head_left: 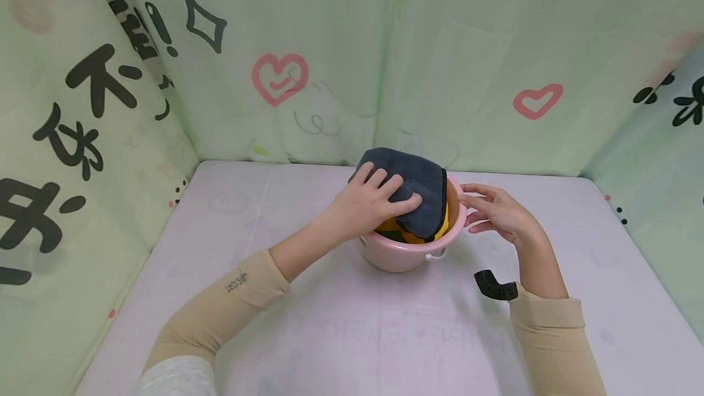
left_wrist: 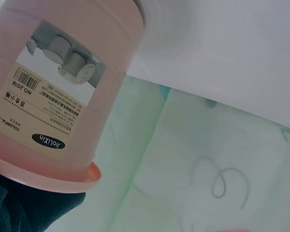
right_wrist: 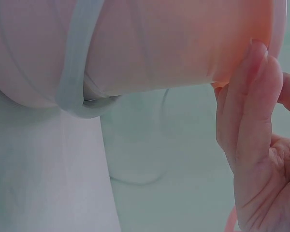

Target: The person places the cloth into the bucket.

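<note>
A pink bucket (head_left: 396, 255) with a pale handle stands upright near the back of the table. A thick folded cloth (head_left: 420, 176), dark grey with black edging, bulges above its rim; yellow fabric (head_left: 412, 237) shows under it. My left hand (head_left: 368, 200) rests on top of the cloth with fingers and thumb spread. In the left wrist view, the cloth (left_wrist: 34, 208) pokes out past the rim, and the bucket's side carries a printed label (left_wrist: 43, 96). At the bucket's right side, my right hand (head_left: 497, 212) touches the rim, its fingers (right_wrist: 258, 96) fairly straight against the outer wall.
The bucket's handle (head_left: 437, 255) hangs down at its front right. A pale table (head_left: 308, 335) extends around the bucket. Light green printed curtains (head_left: 456, 47) rise behind the table and at both sides. A black curved piece (head_left: 495, 286) sits at the right wrist.
</note>
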Demonstrator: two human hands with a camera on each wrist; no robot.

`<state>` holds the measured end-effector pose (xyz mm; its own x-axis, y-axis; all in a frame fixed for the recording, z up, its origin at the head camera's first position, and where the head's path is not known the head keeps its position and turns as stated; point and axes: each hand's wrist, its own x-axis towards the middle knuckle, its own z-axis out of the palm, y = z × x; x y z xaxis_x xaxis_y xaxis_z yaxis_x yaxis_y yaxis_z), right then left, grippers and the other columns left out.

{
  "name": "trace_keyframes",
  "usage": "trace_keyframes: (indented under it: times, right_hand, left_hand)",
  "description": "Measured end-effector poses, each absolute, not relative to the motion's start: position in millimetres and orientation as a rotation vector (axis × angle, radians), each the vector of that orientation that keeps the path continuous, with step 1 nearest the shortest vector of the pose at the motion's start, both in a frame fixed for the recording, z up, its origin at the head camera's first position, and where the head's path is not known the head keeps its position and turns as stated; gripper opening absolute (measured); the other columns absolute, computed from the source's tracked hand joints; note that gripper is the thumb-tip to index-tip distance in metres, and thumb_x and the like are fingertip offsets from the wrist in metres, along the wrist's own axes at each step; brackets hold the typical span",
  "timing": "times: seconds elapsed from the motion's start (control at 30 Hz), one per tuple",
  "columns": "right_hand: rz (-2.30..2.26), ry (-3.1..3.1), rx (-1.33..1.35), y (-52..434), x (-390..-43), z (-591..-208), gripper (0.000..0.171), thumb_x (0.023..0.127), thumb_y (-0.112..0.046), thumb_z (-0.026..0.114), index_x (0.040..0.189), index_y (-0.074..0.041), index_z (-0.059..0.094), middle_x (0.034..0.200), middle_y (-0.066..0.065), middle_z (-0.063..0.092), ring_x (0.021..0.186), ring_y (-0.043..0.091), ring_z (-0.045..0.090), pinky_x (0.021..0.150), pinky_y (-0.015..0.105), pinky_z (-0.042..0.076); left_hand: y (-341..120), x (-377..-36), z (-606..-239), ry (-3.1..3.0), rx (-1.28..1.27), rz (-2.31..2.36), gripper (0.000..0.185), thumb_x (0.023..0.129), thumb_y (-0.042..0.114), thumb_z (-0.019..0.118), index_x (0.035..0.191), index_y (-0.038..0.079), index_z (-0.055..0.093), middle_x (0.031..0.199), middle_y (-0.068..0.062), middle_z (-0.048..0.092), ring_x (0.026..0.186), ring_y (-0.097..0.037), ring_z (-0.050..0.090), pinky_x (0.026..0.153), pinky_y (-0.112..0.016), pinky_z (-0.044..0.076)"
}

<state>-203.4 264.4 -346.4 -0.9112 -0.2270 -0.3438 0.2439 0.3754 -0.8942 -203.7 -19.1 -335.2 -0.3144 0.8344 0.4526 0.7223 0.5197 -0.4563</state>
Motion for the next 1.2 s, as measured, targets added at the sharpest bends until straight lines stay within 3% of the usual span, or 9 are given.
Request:
trace_keyframes:
  times: [0.3,1.2]
  right_hand:
    - [-1.595,2.194,0.002,264.0,-204.0,-348.5,0.062,0.094,-0.028,0.051,0.139,0.004,0.024,0.082,-0.005,0.062,0.063,0.008,0.061,0.060,0.025,0.054]
    - [-1.607,2.185,-0.012,264.6,-202.9,-348.5,0.062,0.094,-0.027,0.050,0.140,0.005,0.022,0.078,-0.005,0.062,0.062,0.008,0.061,0.060,0.024,0.054]
  left_hand:
    - [-10.8,-207.7,-339.2,-2.084,-1.363,0.220,0.029,0.096,0.018,0.046,0.119,0.035,0.051,0.108,-0.003,0.051,0.089,-0.022,0.047,0.087,-0.039,0.035]
    - [12.0,-223.1,-337.4,-2.558,-1.562,0.558,0.044,0.097,0.036,0.040,0.140,0.042,0.029,0.138,0.000,0.039,0.116,-0.025,0.041,0.099,-0.041,0.031]
